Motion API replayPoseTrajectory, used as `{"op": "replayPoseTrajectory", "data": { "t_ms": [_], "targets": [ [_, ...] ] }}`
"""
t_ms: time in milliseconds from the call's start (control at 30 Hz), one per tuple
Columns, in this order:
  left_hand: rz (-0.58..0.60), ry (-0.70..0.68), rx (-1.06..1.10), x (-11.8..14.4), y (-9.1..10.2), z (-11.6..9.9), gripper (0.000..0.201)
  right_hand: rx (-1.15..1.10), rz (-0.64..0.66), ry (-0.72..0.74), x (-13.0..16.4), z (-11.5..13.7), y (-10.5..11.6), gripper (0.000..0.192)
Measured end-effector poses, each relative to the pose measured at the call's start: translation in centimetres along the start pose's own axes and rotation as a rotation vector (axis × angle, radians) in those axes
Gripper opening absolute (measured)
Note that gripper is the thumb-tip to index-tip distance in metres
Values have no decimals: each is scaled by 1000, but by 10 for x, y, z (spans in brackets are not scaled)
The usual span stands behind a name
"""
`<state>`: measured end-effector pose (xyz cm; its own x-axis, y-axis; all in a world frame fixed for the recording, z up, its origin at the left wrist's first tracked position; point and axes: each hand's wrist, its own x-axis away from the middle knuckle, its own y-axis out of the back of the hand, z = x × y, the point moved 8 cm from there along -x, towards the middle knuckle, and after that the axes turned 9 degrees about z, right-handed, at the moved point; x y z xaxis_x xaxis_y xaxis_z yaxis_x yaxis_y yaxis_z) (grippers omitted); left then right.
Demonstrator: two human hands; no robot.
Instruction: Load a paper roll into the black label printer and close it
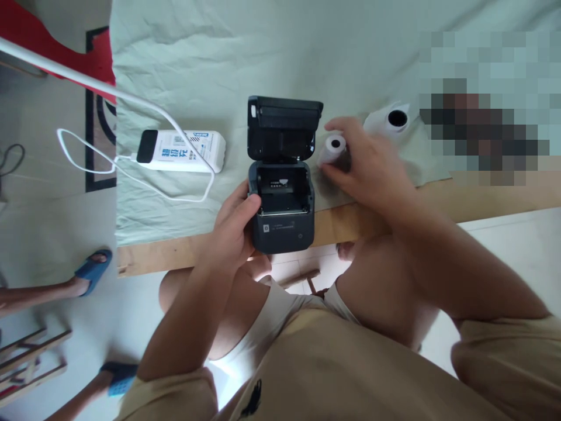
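Note:
My left hand (239, 219) grips a black label printer (284, 234) by its left side, thumb on the upper edge. The printer's lid (284, 128) is swung up and back, so its paper bay (283, 184) shows with a small white sticker inside. Just right of the printer, a small white paper roll (332, 149) stands on end on the cloth. Around that roll curve the spread finger and thumb of my right hand (372, 155); a gap shows between the forefinger and the roll. Behind this hand sits a larger white paper roll (372, 121) with a dark core, partly hidden.
A white power bank (184, 151) with a white cable (164, 199) looped over it lies at the left. Pale green cloth (210, 64) covers the table, whose wooden edge (175, 251) is near my legs. Another person's slippered foot (92, 272) shows on the floor. The far right is pixelated.

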<state>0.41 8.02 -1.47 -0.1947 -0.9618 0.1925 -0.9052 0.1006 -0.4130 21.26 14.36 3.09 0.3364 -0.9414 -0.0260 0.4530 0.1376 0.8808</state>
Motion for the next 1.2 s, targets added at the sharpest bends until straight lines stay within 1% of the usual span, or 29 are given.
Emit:
{"op": "replayPoseTrajectory", "data": {
  "t_ms": [33,67,133,167,200,233,267,333,367,433,500,567,633,667,733,767,800,900,967,1033,1100,1200],
  "targets": [
    [5,3,6,0,0,0,31,-8,-38,37,5,4,7,51],
    [13,13,14,0,-1,0,33,-15,-119,87,11,9,19,46],
    [27,45,28,1,-3,1,35,-6,-345,152,28,10,49,34],
    [28,59,31,1,-4,1,36,17,-446,143,35,6,61,31],
    [24,68,32,2,-5,1,37,44,-498,104,39,-3,69,32],
    [18,75,31,2,-5,1,37,67,-520,55,40,-13,73,35],
    [13,78,29,1,-5,1,38,83,-514,3,39,-24,74,39],
    [0,72,37,1,-5,1,38,96,-452,-75,31,-45,67,46],
    [-2,68,48,0,-5,1,39,95,-406,-101,27,-53,60,48],
    [0,50,72,-2,-6,1,38,80,-325,-119,18,-63,47,44],
    [5,39,79,-3,-7,0,37,55,-276,-117,14,-65,38,41],
    [3,36,60,-2,-7,-1,35,-19,-254,-89,13,-63,34,48],
    [2,39,39,-2,-8,-2,35,-73,-202,-23,13,-56,30,53],
    [4,44,32,-1,-8,-2,36,-77,-169,19,13,-52,28,51],
    [6,51,25,0,-8,-2,36,-34,-128,76,13,-47,25,41],
    [6,50,24,0,-8,-1,35,-12,-127,84,14,-47,24,37],
    [7,48,26,0,-7,-1,34,-12,-147,84,14,-48,25,37],
    [22,34,59,-1,-8,0,30,-72,-184,90,15,-54,24,50],
    [35,29,73,-1,-8,0,28,-90,-158,111,14,-55,20,54],
    [35,23,71,-1,-8,0,26,-55,-149,119,13,-55,18,49],
    [30,28,55,-1,-7,1,24,-14,-188,110,13,-55,20,45],
    [21,17,49,0,-5,1,20,-6,-208,118,13,-55,22,52]
  ]
}}
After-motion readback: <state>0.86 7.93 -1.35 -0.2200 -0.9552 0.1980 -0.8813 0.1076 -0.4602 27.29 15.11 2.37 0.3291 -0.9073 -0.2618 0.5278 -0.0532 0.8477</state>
